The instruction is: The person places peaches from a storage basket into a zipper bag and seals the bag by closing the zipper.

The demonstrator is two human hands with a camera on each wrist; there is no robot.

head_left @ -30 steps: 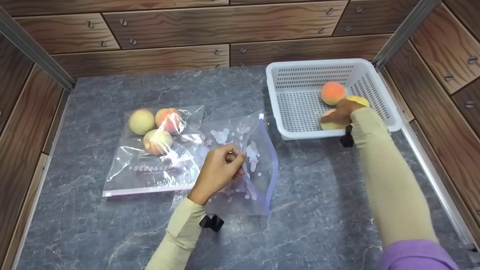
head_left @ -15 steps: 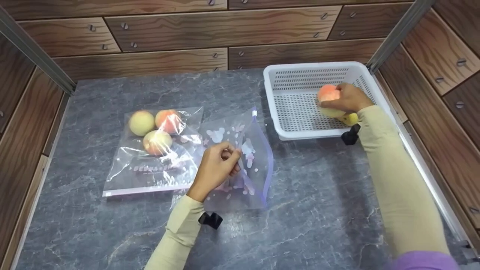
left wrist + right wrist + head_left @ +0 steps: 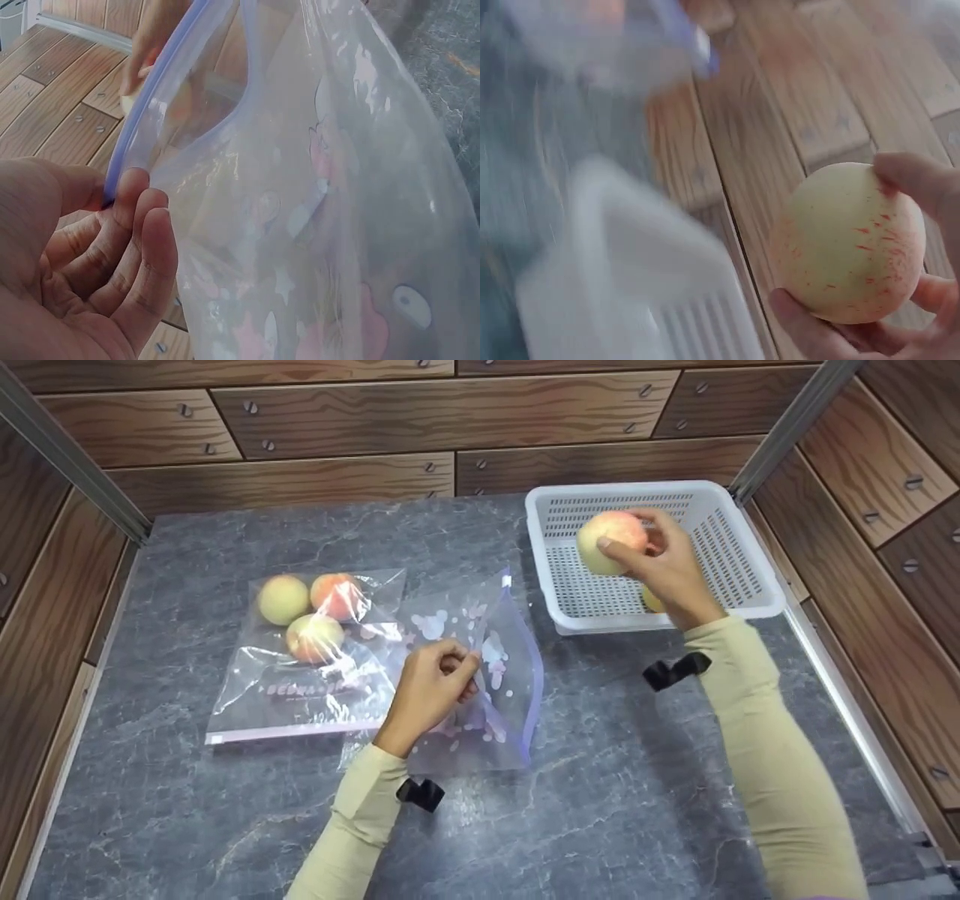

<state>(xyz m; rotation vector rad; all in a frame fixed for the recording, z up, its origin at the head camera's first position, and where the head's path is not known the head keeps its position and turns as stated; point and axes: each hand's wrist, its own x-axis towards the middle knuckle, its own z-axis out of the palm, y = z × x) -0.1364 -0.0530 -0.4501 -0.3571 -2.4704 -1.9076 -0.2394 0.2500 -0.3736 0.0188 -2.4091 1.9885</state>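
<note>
My left hand (image 3: pixel 433 686) pinches the edge of a clear zip bag (image 3: pixel 435 754) with a purple zip and pastel prints. Its mouth gapes toward the right, and the left wrist view shows thumb and fingers at the purple edge (image 3: pixel 120 161). Above the white basket (image 3: pixel 600 624), my right hand (image 3: pixel 671 570) grips a yellow-and-red peach (image 3: pixel 604 544). The right wrist view shows this peach (image 3: pixel 840 247) between thumb and fingers. A yellow fruit (image 3: pixel 652 600) lies in the basket, mostly hidden by that hand.
At left on the grey marbled tabletop (image 3: pixel 225 825) lies a second clear zip bag (image 3: pixel 247 709), its pink zip closed, with peaches (image 3: pixel 315 637) inside. Wood-patterned walls (image 3: pixel 337 427) and metal posts (image 3: pixel 71 450) border the table.
My right hand has lifted the peach out of the basket's right side and moved left and up with it. My left hand keeps its pinch on the bag with barely any movement.
</note>
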